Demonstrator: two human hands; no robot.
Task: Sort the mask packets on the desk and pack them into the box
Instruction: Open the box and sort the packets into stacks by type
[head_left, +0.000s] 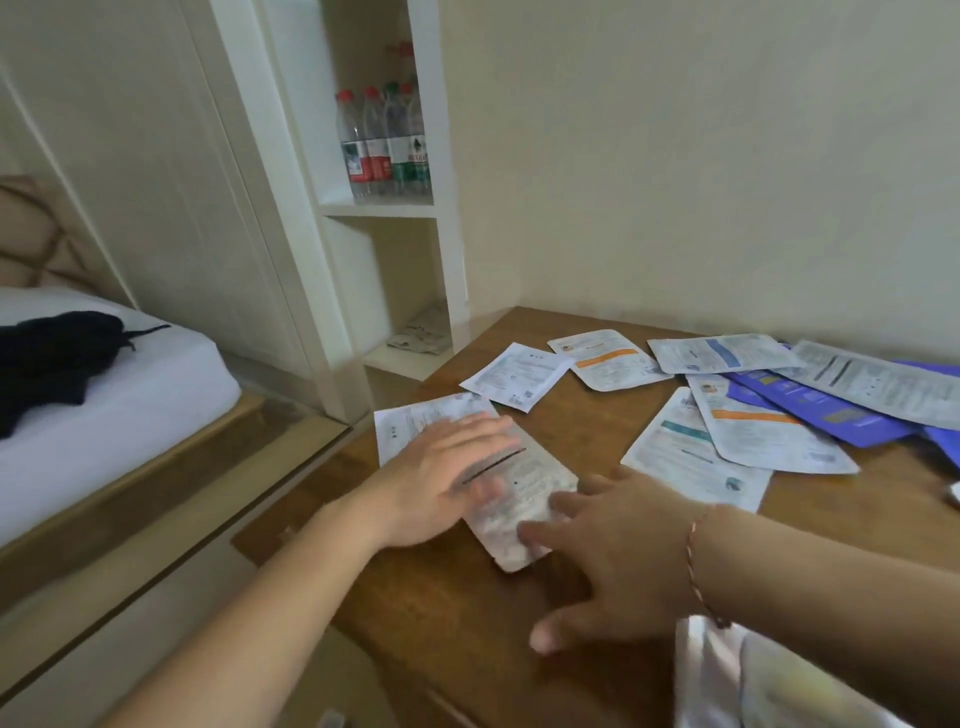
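Several mask packets lie on a wooden desk (467, 613). A small stack of white packets (524, 499) sits at the desk's left front. My left hand (441, 478) lies flat on this stack with straight fingers. My right hand (618, 556) is spread beside it, its fingertips touching the stack's near right edge. Farther back lie a white packet (511, 375), an orange-striped packet (605, 358) and a heap of white, teal and purple packets (769, 410) at the right. No box shows clearly.
A white shelf unit (384, 208) with several water bottles (384, 140) stands behind the desk's left corner. A bed (104, 395) with black clothing is at the left. Something white and glossy (753, 680) fills the bottom right corner.
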